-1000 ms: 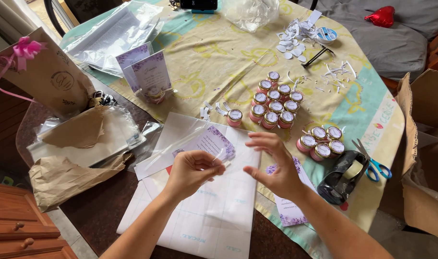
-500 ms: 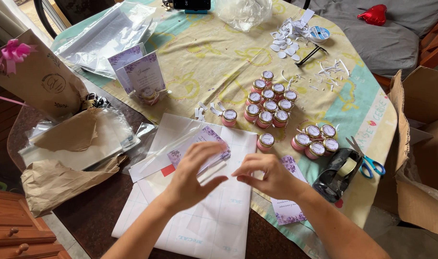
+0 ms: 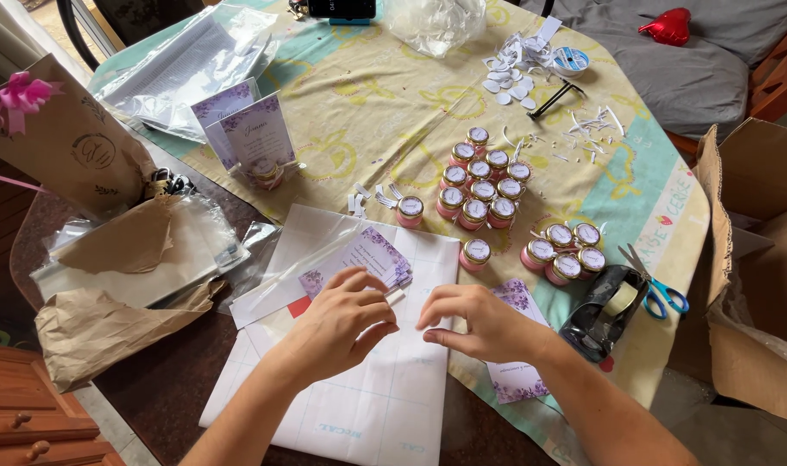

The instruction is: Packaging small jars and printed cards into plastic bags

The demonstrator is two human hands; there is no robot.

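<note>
Covering most of the view, a round table (image 3: 195,380) with a yellow and teal patterned cloth (image 3: 393,103) is seen from above, with an open brown cardboard box (image 3: 755,259) at its right edge. A large white sheet of gridded backing paper (image 3: 385,388) is laid at the near edge, and both hands are held just above it. A crumpled brown paper bag (image 3: 91,319) is seen on the left. The left hand (image 3: 337,324) is curled, its fingers pinched shut on a small strip of clear film (image 3: 391,298), which lies just under a stack of purple floral cards (image 3: 372,259). The right hand (image 3: 479,319) is held close beside it, fingers bent inward and nearly closed; whether anything is gripped cannot be told. Near the right wrist a black tape dispenser (image 3: 605,315) is set, with blue-handled scissors (image 3: 656,289) beside it. Small pink jars with labelled lids (image 3: 484,185) are clustered beyond the hands.
</note>
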